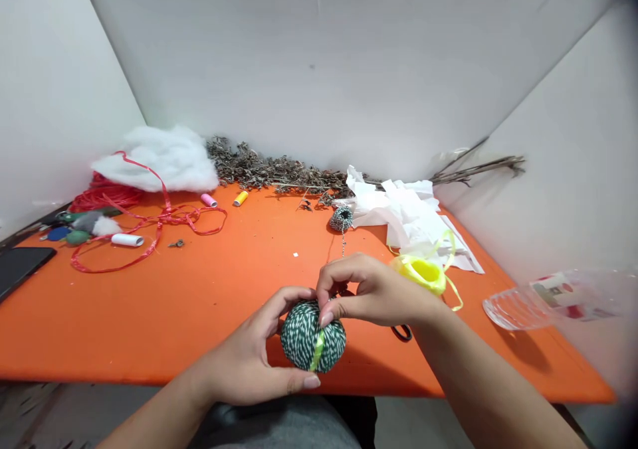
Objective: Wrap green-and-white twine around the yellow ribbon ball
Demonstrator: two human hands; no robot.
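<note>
A round ball (pixel 302 336) wound in green and white twine is near the table's front edge, with a yellow-green ribbon strip (pixel 318 351) running down its front. My left hand (pixel 254 353) grips the ball from its left side, thumb below and fingers above. At the top of the ball, my right hand (pixel 363 289) pinches with thumb and forefinger where the strip ends; what lies between the fingertips is mostly hidden. Behind my right hand, a small roll of the same twine (pixel 341 218) trails a strand toward me.
On the orange table (pixel 239 263) lie red ribbon (pixel 159 226), white stuffing (pixel 164 160), thread spools (pixel 127 240), dried branches (pixel 269 170), white paper (pixel 403 213), a yellow ribbon roll (pixel 423 273) and a phone (pixel 22 268). A plastic bottle (pixel 553 299) lies right; a black scissor handle (pixel 401 333) shows beneath my right wrist.
</note>
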